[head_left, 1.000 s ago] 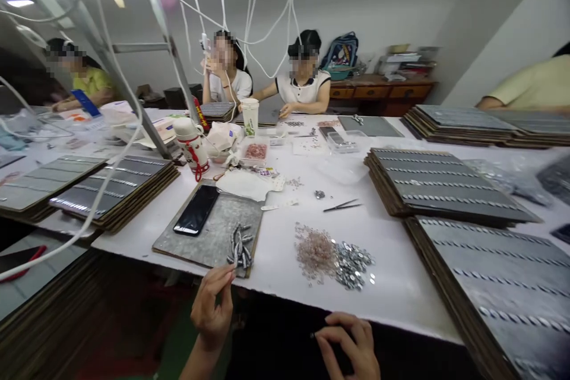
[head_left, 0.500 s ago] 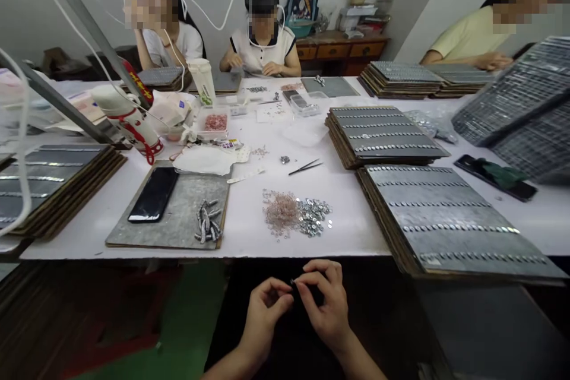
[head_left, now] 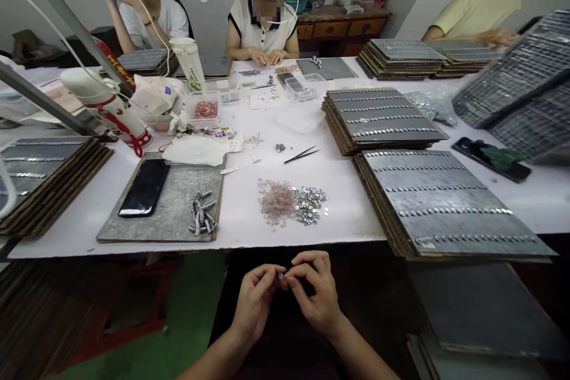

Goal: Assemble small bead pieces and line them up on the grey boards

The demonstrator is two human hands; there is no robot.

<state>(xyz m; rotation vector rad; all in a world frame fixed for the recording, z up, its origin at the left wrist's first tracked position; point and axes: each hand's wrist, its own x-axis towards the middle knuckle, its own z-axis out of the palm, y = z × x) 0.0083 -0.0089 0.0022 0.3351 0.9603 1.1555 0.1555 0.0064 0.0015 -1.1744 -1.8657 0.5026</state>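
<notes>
We see a tiny silvery piece [head_left: 281, 276] pinched between the fingertips of both hands, held low in front of the near edge of the white table [head_left: 249, 219], over a dark lap. The left hand [head_left: 256, 303] closes on it from the left with thumb and forefinger; the right hand [head_left: 317, 294] meets it from the right, fingers curled and tips pressed to the same piece. It is too small for us to make out its shape.

Just beyond the hands, on the table, lies a heap of pinkish beads [head_left: 276, 202] touching a heap of silver rings [head_left: 310, 205] on its right. Farther off rest black tweezers [head_left: 301, 155]. To the left sits a grey board [head_left: 173, 205] carrying a black phone [head_left: 143, 187] and a small cluster of finished silver strips [head_left: 201, 214]. A white cloth [head_left: 196, 151] lies past the board, and a clear tub of pink beads [head_left: 205, 110] beyond that.

On the right we find a stack of grey cards [head_left: 445, 202] lined with rows of silver pieces, with a second stack [head_left: 378, 120] behind it. Another stack of boards [head_left: 44, 175] sits at the far left edge.

Across the table a person in a white top [head_left: 263, 32] works with both hands on the tabletop, a second person [head_left: 146, 18] sits to the left, and a third in yellow [head_left: 472, 12] sits at the far right.
</notes>
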